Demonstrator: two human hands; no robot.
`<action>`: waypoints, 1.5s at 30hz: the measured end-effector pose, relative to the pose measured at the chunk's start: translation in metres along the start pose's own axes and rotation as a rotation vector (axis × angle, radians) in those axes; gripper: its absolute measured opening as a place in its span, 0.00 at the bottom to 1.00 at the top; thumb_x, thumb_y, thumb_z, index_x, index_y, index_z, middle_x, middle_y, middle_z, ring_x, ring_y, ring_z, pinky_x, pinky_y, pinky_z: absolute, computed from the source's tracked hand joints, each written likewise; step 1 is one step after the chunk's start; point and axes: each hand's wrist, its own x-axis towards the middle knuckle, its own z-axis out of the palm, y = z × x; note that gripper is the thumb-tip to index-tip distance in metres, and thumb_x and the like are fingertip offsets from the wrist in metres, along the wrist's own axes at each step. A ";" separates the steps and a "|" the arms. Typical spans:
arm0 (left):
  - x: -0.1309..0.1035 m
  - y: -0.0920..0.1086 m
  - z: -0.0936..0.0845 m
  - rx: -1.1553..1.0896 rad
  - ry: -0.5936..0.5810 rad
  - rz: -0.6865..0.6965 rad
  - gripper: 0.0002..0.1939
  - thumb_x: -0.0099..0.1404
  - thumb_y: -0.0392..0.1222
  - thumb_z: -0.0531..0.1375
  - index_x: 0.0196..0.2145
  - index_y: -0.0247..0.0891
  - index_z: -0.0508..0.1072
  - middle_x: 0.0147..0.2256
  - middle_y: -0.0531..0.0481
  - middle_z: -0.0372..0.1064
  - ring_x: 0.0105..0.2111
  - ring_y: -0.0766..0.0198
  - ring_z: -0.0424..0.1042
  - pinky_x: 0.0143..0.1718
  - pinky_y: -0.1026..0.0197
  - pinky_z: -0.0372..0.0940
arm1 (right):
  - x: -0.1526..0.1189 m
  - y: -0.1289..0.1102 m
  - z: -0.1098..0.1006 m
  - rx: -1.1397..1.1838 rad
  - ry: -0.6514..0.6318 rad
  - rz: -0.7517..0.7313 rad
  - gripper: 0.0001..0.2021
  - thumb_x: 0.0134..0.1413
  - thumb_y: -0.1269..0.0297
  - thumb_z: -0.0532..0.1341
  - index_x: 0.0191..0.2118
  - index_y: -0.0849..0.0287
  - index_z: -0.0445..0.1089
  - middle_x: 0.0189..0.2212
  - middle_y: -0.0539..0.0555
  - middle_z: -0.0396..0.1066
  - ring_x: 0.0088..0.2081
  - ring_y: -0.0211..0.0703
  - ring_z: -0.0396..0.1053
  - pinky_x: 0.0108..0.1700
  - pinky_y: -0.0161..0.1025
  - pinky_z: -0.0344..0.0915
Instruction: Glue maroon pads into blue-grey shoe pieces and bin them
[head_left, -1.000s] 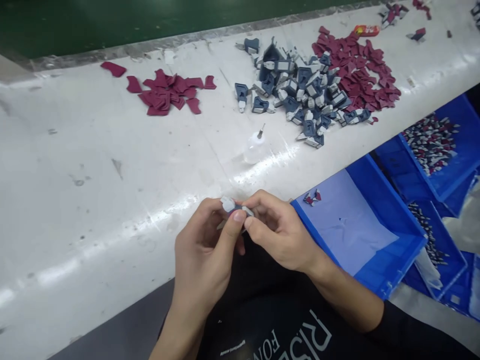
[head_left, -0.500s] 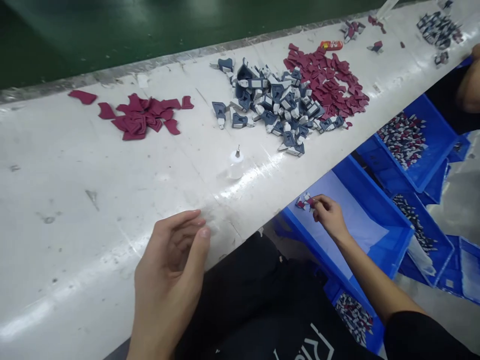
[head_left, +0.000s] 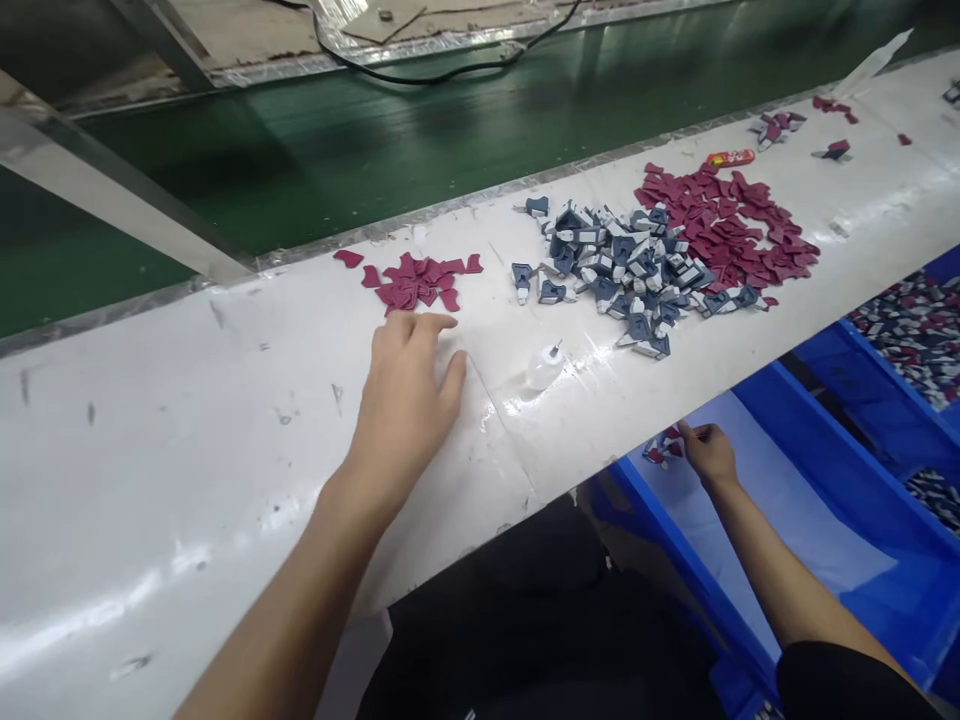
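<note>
My left hand (head_left: 409, 400) is over the white table, thumb and fingers apart, with nothing visible in it. Its fingertips are just in front of a small pile of flat maroon pieces (head_left: 405, 285). A clear squeeze bottle with a metal needle tip (head_left: 545, 367) stands to the right of that hand. Over the near end of a blue bin (head_left: 802, 440), my right hand (head_left: 709, 455) has its fingers closed at the edge of a maroon, white and grey plastic piece (head_left: 673, 437). Similar pieces lie close beside it, and the fingertips are partly hidden.
A heap of grey-and-white plastic parts (head_left: 615, 260) lies mid-table, with a larger maroon pile (head_left: 727, 225) and a red-orange wrapper (head_left: 730, 158) beyond. Another blue bin full of parts (head_left: 919, 330) stands at right. A metal post (head_left: 127, 190) rises at the table's far edge.
My left hand has moved forward over the table to the small maroon pile. My right hand stays at the pieces in the bin. The view has shifted up and left.
</note>
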 end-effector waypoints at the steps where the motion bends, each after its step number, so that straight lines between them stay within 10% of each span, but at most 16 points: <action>1: 0.011 0.002 0.004 0.023 0.002 0.065 0.18 0.76 0.43 0.58 0.61 0.41 0.74 0.62 0.37 0.70 0.64 0.41 0.68 0.64 0.37 0.68 | -0.003 -0.006 -0.005 0.001 -0.015 0.006 0.16 0.60 0.46 0.61 0.26 0.49 0.63 0.15 0.52 0.65 0.24 0.52 0.66 0.31 0.47 0.63; 8: 0.091 0.036 0.049 0.042 -0.051 0.243 0.21 0.77 0.35 0.56 0.65 0.38 0.71 0.65 0.38 0.73 0.65 0.38 0.65 0.67 0.34 0.64 | -0.071 -0.069 -0.070 0.046 -0.602 -0.025 0.21 0.47 0.57 0.72 0.17 0.51 0.60 0.12 0.48 0.60 0.18 0.42 0.59 0.24 0.42 0.59; 11: 0.105 0.042 0.057 0.059 -0.058 0.214 0.19 0.74 0.33 0.58 0.61 0.35 0.73 0.59 0.36 0.76 0.63 0.38 0.67 0.65 0.35 0.65 | -0.117 -0.107 -0.099 0.189 -0.842 -0.294 0.21 0.61 0.52 0.70 0.24 0.52 0.64 0.18 0.48 0.64 0.22 0.43 0.65 0.27 0.41 0.62; 16: 0.074 0.034 0.049 0.121 0.018 0.108 0.14 0.75 0.39 0.61 0.56 0.36 0.75 0.52 0.34 0.76 0.57 0.38 0.71 0.59 0.40 0.68 | -0.159 -0.177 -0.076 0.519 -0.300 -0.631 0.19 0.64 0.50 0.73 0.55 0.50 0.74 0.50 0.57 0.79 0.47 0.54 0.75 0.46 0.50 0.74; 21: 0.012 0.018 0.026 0.176 0.032 -0.023 0.10 0.78 0.48 0.58 0.43 0.40 0.76 0.39 0.40 0.74 0.46 0.43 0.73 0.48 0.44 0.68 | -0.152 -0.217 -0.028 0.482 -0.303 -0.856 0.13 0.70 0.52 0.69 0.52 0.52 0.73 0.53 0.60 0.78 0.59 0.64 0.70 0.64 0.64 0.65; 31: -0.085 -0.002 0.014 0.013 0.145 -0.032 0.02 0.73 0.42 0.65 0.43 0.43 0.75 0.38 0.49 0.73 0.42 0.53 0.72 0.43 0.50 0.68 | -0.148 -0.223 -0.064 0.678 -0.659 -0.834 0.08 0.72 0.55 0.68 0.48 0.51 0.78 0.41 0.52 0.75 0.43 0.48 0.73 0.48 0.46 0.71; 36: -0.090 0.002 0.029 -0.006 0.199 -0.122 0.15 0.70 0.48 0.70 0.46 0.43 0.71 0.45 0.45 0.71 0.48 0.49 0.69 0.47 0.47 0.69 | -0.151 -0.230 -0.044 0.982 -0.832 -0.547 0.15 0.64 0.54 0.73 0.52 0.48 0.73 0.27 0.44 0.69 0.28 0.42 0.69 0.37 0.44 0.72; 45: -0.082 0.002 0.043 0.003 0.285 -0.057 0.08 0.72 0.40 0.66 0.45 0.43 0.71 0.41 0.46 0.73 0.46 0.48 0.68 0.48 0.46 0.68 | -0.149 -0.256 -0.026 1.207 -0.827 -0.200 0.28 0.52 0.41 0.77 0.26 0.52 0.62 0.22 0.43 0.53 0.21 0.33 0.49 0.23 0.36 0.62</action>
